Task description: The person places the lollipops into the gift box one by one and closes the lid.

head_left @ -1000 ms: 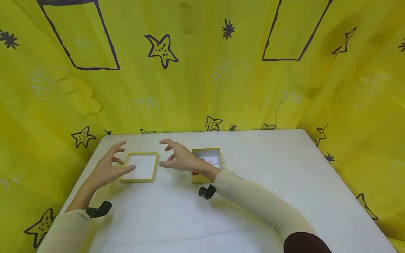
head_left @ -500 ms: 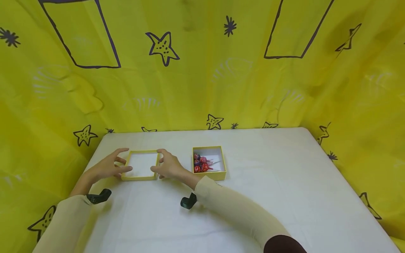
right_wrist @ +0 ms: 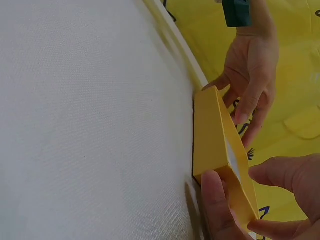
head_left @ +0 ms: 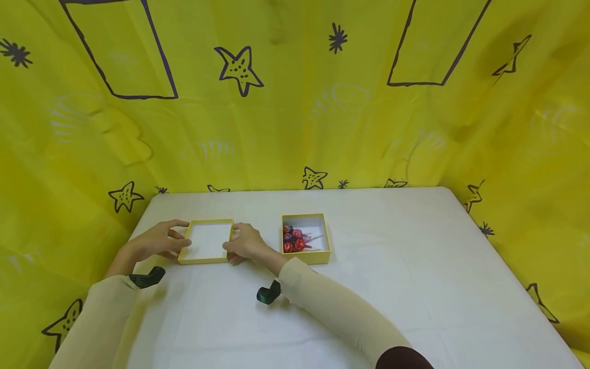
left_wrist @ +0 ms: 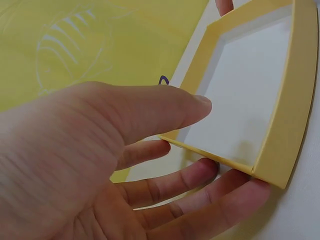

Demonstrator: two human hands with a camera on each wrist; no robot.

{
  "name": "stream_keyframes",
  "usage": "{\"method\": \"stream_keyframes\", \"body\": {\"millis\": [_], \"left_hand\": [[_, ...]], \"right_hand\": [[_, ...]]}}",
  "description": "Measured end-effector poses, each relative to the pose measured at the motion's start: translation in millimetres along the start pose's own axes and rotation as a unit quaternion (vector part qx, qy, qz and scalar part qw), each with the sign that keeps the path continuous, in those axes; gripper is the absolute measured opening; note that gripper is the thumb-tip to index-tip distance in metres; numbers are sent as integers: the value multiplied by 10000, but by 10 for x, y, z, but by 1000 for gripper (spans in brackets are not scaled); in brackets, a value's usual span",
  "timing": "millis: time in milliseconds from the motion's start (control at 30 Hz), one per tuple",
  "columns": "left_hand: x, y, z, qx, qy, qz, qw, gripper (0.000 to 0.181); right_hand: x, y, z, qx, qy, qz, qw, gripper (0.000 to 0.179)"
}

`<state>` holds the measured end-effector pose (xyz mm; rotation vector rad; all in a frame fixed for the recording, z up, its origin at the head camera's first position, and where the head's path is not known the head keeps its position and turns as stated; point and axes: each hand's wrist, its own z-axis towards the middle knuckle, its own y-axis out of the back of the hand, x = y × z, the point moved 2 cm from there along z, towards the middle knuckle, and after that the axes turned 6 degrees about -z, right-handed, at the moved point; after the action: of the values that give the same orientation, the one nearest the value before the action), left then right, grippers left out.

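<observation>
A shallow yellow box lid [head_left: 206, 261] with a white inside lies on the left part of the table, hollow side up. My left hand [head_left: 159, 241] holds its left side; in the left wrist view the fingertips [left_wrist: 252, 192] touch the outer wall and the thumb reaches over the inside. At the right side my right hand [head_left: 246, 242] grips the wall, fingers outside and thumb by the rim, as the right wrist view shows. To the right stands a deeper yellow box [head_left: 315, 259] with several red and dark wrapped lollipops [head_left: 295, 240] inside.
The table [head_left: 392, 287] has a white cover. A yellow curtain [head_left: 276, 128] with starfish drawings surrounds its back and sides. A dark device [head_left: 269, 293] sits at my right wrist, another dark device [head_left: 147, 277] at my left.
My right hand has moved left and down from over the deeper box to the lid's right side. My left hand has come in against the lid's left side. The lollipops have come into fuller view.
</observation>
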<state>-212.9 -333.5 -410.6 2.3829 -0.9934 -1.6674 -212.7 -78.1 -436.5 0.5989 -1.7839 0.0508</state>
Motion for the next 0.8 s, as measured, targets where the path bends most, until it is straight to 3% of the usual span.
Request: {"method": "stream_keyframes", "body": {"millis": [367, 567, 800], "left_hand": [[-92, -67, -4, -202, 290, 144, 9993, 80], [-248, -110, 1, -488, 9, 303, 9983, 84], [-532, -198, -25, -1128, -440, 415, 9918, 88]], "right_hand": [[10, 4, -16, 26, -103, -12, 9999, 70], [108, 76, -50, -162, -48, -309, 9994, 69], [243, 232, -124, -508, 511, -634, 9954, 68]]}}
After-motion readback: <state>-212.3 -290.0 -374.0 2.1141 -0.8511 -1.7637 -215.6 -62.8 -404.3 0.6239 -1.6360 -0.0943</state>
